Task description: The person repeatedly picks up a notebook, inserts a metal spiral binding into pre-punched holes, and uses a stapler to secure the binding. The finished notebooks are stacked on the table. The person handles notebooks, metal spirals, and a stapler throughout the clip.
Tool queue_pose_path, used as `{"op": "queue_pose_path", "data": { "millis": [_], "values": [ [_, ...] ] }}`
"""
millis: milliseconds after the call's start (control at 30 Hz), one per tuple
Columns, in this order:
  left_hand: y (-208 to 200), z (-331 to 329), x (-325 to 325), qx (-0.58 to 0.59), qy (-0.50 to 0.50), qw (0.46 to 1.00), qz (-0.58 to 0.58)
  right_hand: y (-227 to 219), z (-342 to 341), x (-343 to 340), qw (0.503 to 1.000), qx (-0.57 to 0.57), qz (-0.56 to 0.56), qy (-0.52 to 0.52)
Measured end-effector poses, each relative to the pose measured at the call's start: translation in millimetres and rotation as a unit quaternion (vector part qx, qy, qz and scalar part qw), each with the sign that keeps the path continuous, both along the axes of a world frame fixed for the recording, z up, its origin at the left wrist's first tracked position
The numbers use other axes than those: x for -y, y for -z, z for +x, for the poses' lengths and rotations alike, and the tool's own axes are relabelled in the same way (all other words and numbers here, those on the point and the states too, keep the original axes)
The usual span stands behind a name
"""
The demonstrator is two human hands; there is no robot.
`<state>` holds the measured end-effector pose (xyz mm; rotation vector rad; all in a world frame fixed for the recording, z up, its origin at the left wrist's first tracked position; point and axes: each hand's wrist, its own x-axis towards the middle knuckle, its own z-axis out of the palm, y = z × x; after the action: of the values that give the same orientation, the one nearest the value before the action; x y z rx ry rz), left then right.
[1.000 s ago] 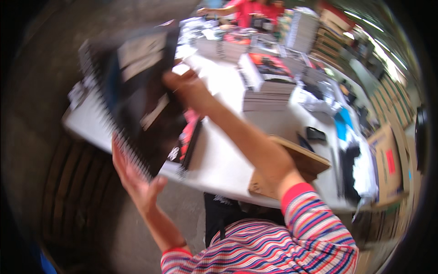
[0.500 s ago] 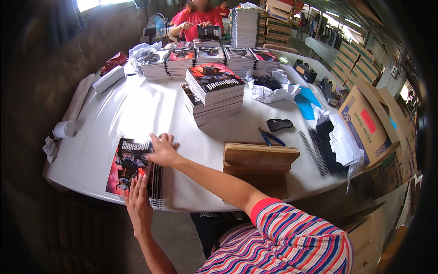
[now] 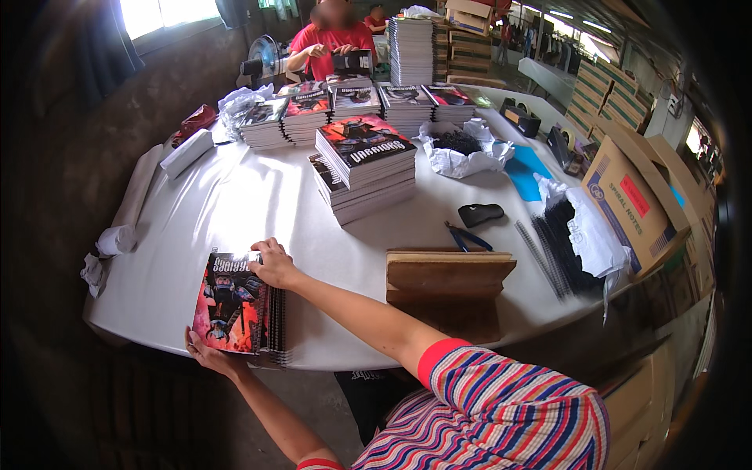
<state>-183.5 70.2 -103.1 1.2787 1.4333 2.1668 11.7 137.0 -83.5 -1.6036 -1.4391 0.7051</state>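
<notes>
Spiral notebooks (image 3: 229,301) lie in a small stack at the table's near left, the top one with a red and black picture cover. Their black coil bindings (image 3: 276,321) run along the right side. My right hand (image 3: 272,264) grips the far right corner, thumb on the cover and fingers over the far edge. My left hand (image 3: 210,354) cups the near left corner, fingers partly hidden by the stack. Right of my right forearm stands a brown wooden angled stand (image 3: 450,278), with blue-handled pliers (image 3: 468,237) just behind it.
A taller notebook stack (image 3: 364,172) stands mid-table, with more notebook piles (image 3: 356,102) behind. Loose black coils (image 3: 560,235), crumpled paper (image 3: 470,160), a black pouch-like object (image 3: 479,214) and a cardboard box (image 3: 634,200) lie right. A person in red (image 3: 333,39) works opposite.
My left hand has moved from flat on the cover to the near left corner. My right hand has shifted slightly down onto the cover's far right corner. The top notebook sits straighter.
</notes>
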Motion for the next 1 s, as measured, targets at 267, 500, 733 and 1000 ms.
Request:
{"op": "queue_pose_path", "data": {
  "millis": [267,500,733,1000],
  "values": [
    [5.0,0.0,-9.1,-0.064,0.009,0.998,-0.023,14.1,-2.9,-18.3,0.973,-0.213,0.040,0.081],
    [9.6,-11.0,-6.2,-0.208,-0.017,0.978,0.005,-39.2,7.6,11.4,1.000,0.022,0.010,0.014],
    [25.5,-32.8,-9.4,-0.136,0.012,0.991,-0.005,-218.7,137.2,181.1,0.947,0.192,0.241,-0.087],
    [16.8,-34.6,-12.9,-0.384,-0.051,0.919,0.075,-130.2,409.2,273.8,0.983,0.074,0.026,0.166]
  ]
}}
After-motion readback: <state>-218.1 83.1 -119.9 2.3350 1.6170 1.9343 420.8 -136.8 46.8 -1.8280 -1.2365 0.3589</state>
